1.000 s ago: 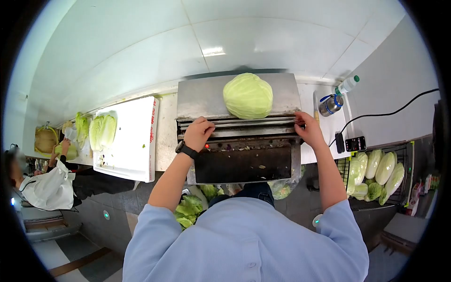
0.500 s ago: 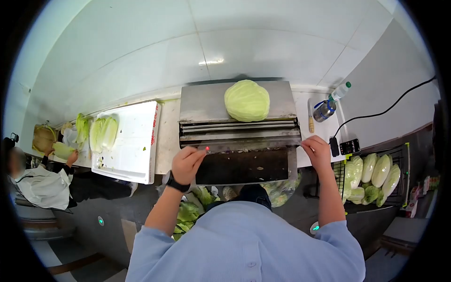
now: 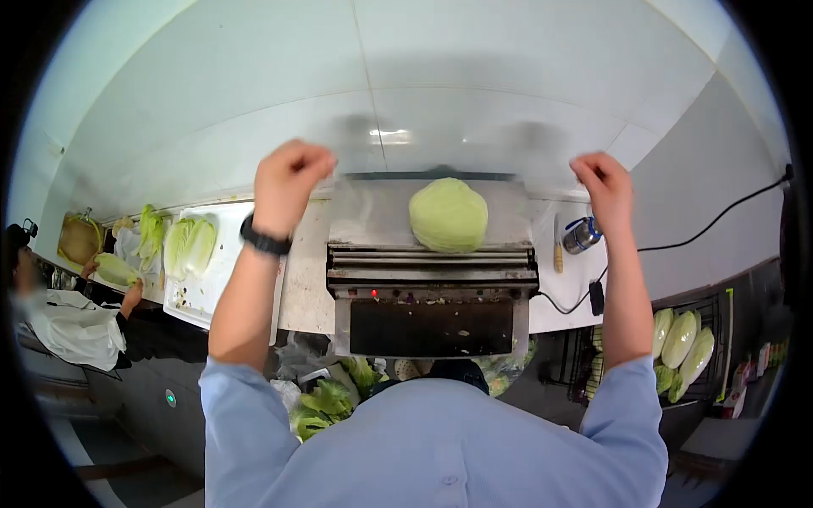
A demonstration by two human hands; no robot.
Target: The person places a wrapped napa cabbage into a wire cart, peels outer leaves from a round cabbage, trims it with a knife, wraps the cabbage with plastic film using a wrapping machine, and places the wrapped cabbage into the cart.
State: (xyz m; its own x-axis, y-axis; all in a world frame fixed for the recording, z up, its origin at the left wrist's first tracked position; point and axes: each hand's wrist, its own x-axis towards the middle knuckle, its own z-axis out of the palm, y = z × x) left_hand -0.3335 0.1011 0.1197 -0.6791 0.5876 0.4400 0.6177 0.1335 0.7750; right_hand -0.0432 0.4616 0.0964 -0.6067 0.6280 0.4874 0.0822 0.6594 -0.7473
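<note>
A round, pale green cabbage (image 3: 449,216) sits on the metal top of a film wrapping machine (image 3: 432,273). My left hand (image 3: 292,178), with a black watch on its wrist, is raised at the machine's back left, fingers pinched. Level with it at the back right, my right hand (image 3: 603,179) is pinched too. Between them stretches clear plastic film (image 3: 354,201), faint and hard to see, above and around the cabbage. Motion blurs both hands a little. The dark plate (image 3: 432,327) at the machine's front carries small scraps.
Left, a white tray (image 3: 222,224) holds napa cabbages (image 3: 190,247); beyond it a co-worker (image 3: 80,326) holds a leafy vegetable. Right are a knife (image 3: 558,254), a steel bottle (image 3: 581,236) and a black cable (image 3: 707,237). A crate of napa cabbages (image 3: 680,339) stands lower right, loose leaves (image 3: 322,406) below.
Both hands have moved from the machine's front edge up and away to its back, spreading apart and drawing the film over the cabbage. The view has tilted upward.
</note>
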